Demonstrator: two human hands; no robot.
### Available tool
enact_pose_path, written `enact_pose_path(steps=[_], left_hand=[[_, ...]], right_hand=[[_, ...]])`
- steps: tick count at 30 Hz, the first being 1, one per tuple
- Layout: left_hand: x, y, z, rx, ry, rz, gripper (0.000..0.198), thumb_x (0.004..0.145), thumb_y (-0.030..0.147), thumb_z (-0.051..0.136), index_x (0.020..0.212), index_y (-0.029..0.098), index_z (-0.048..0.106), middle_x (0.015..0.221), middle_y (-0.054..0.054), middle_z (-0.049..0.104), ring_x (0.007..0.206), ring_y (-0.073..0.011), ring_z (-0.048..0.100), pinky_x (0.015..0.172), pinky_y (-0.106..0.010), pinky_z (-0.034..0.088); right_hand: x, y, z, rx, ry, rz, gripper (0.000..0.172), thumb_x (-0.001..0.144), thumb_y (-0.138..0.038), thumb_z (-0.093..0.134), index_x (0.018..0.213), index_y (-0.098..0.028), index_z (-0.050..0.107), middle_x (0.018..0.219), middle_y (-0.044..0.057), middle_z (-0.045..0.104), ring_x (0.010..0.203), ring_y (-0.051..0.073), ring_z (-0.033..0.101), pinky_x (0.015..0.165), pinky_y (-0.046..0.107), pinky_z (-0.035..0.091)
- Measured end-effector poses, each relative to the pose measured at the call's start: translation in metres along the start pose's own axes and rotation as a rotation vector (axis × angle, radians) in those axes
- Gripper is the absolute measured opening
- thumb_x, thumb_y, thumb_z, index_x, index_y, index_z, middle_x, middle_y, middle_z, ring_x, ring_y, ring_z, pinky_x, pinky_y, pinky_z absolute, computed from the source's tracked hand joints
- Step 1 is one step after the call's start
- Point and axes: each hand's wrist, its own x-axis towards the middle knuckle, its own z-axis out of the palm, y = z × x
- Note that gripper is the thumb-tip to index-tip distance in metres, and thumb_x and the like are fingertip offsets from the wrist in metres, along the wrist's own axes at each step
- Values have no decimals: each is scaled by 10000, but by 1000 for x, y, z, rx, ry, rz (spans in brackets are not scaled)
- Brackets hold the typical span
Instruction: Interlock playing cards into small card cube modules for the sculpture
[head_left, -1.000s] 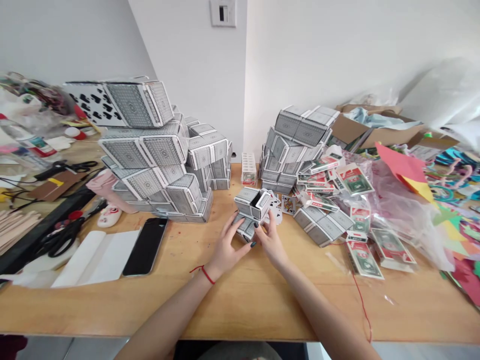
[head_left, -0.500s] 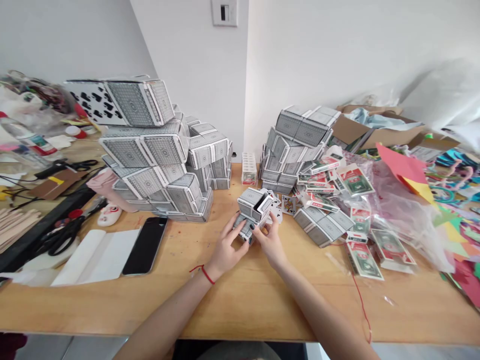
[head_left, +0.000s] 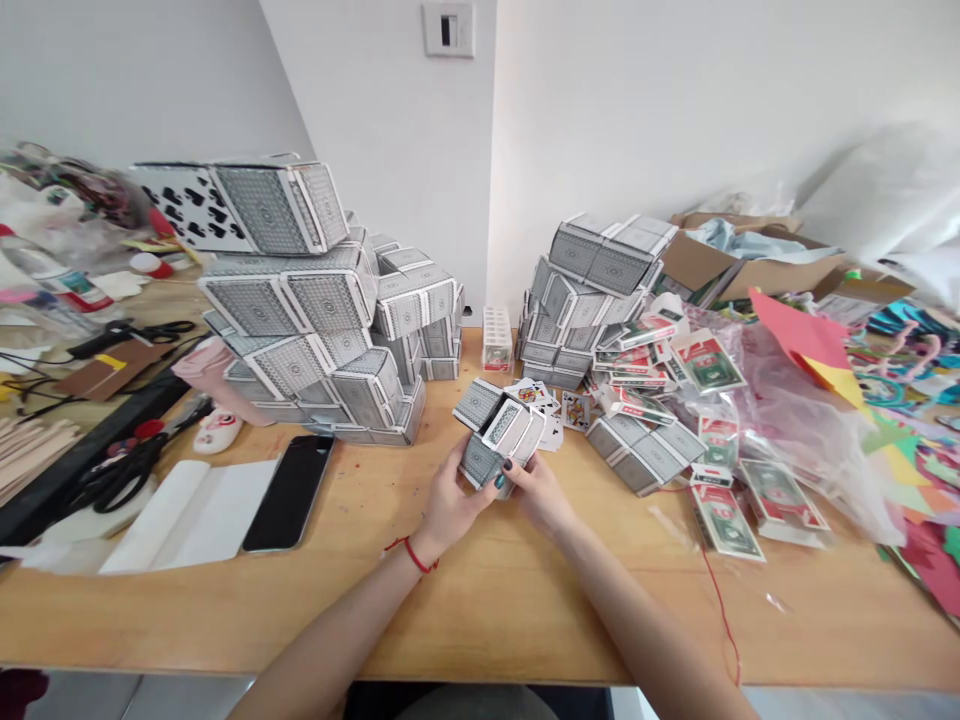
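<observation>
Between my two hands is a small block folded from playing cards (head_left: 487,455), with grey patterned backs outward and one card flap standing out to the upper left. My left hand (head_left: 448,500) is closed round its lower left side, thumb on the front. My right hand (head_left: 541,492) grips the right side, its thumb pressed on the front near the left thumb. The fingers behind the block are hidden. Just beyond it, several loose playing cards (head_left: 551,410) lie face up on the wooden table (head_left: 480,600). A joined pair of card blocks (head_left: 646,450) rests to the right.
Tall stacks of card blocks stand at left (head_left: 296,300) and back right (head_left: 592,290). Red and green card packs (head_left: 726,520) and plastic wrap (head_left: 817,430) cover the right side. A phone (head_left: 289,492), white paper (head_left: 187,520) and scissors (head_left: 124,475) lie left.
The card block has been turned in my hands, so a flap now sticks out to the upper left. More of the face-up cards behind it show.
</observation>
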Motion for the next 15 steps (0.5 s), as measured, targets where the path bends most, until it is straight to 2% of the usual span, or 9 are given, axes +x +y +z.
enact_pose_path(steps=[7, 12, 15], left_hand=[[-1, -1, 0, -27, 0, -19, 625, 721, 273, 626, 1273, 158, 357, 1260, -130, 503, 1120, -228, 527, 953, -366, 438], [1, 4, -2, -2, -13, 1, 586, 725, 270, 620, 1238, 171, 353, 1216, -124, 520, 1084, -218, 545, 915, -369, 457], [4, 9, -4, 52, -28, -2, 525, 700, 262, 644, 1163, 174, 414, 1136, -98, 569, 1003, -207, 583, 858, -353, 484]], right_hand=[[-2, 1, 8, 89, 30, -8, 485, 657, -359, 712, 1091, -213, 555, 1090, 71, 648, 1037, 253, 583, 930, 432, 434], [-1, 1, 4, -17, 34, -33, 522, 650, -369, 720, 1109, -201, 535, 1065, 79, 651, 1001, 245, 591, 922, 431, 431], [1, -2, 0, -110, 27, -94, 568, 650, -368, 721, 1145, -199, 498, 1116, 91, 619, 1051, 241, 557, 959, 427, 396]])
